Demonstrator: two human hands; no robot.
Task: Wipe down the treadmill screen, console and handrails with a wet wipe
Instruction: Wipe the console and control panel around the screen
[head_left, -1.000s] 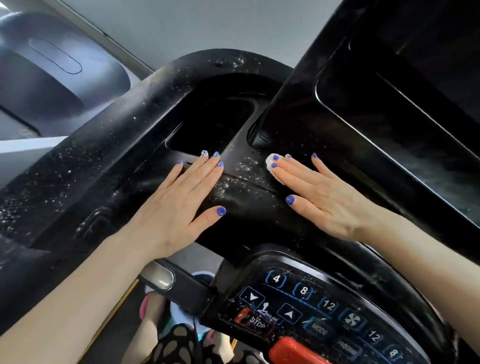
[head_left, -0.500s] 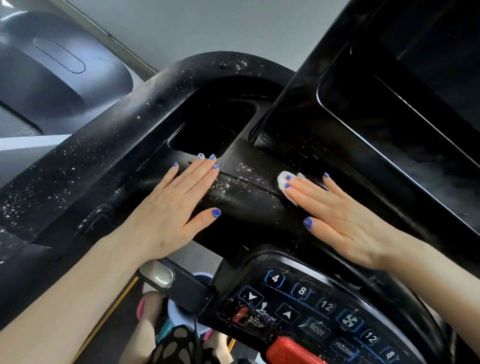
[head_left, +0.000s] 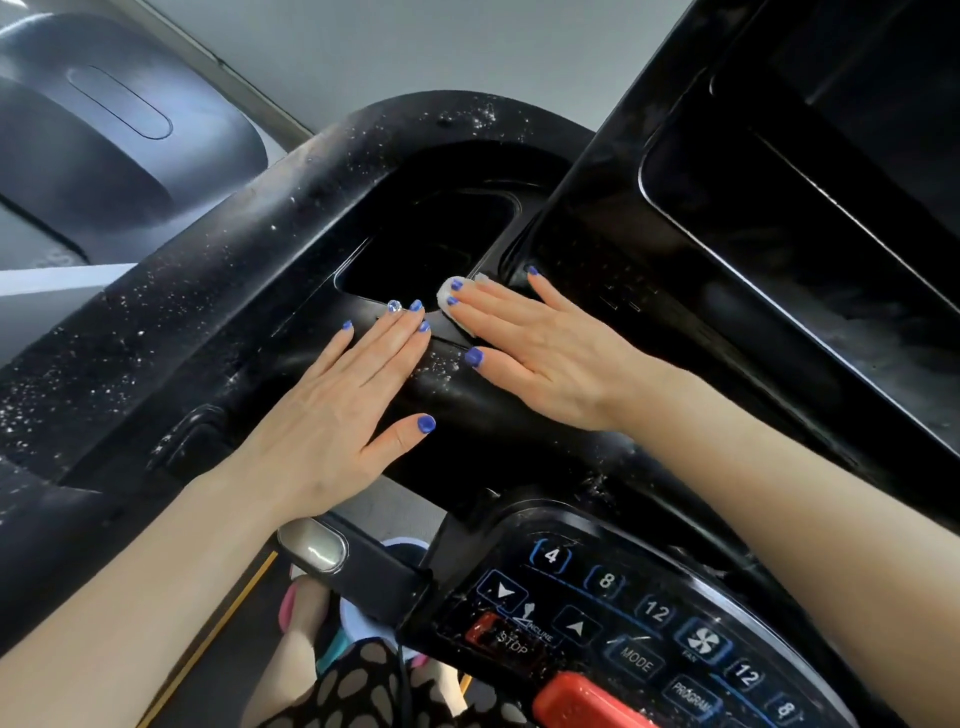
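Note:
The black treadmill console (head_left: 483, 410) fills the view, speckled with white droplets. My left hand (head_left: 332, 415) lies flat on it, fingers straight and pointing toward the dark cup recess (head_left: 415, 249). My right hand (head_left: 540, 353) presses a small white wet wipe (head_left: 448, 301) under straight fingers, right at the recess's near right rim, close to my left fingertips. Most of the wipe is hidden beneath the fingers. The dark screen (head_left: 831, 260) slopes up at the right. A thick curved handrail (head_left: 208, 270) arches over the recess.
The button panel (head_left: 639, 634) with number, MODE and fan keys sits at the lower right, with a red stop key (head_left: 582, 701) at its near edge. A silver grip sensor (head_left: 311, 545) juts out below my left wrist. Feet and the floor show beneath.
My right hand has slid the wipe up and left across the console, from near the screen's base to the recess rim beside my left fingertips. My left hand has stayed put.

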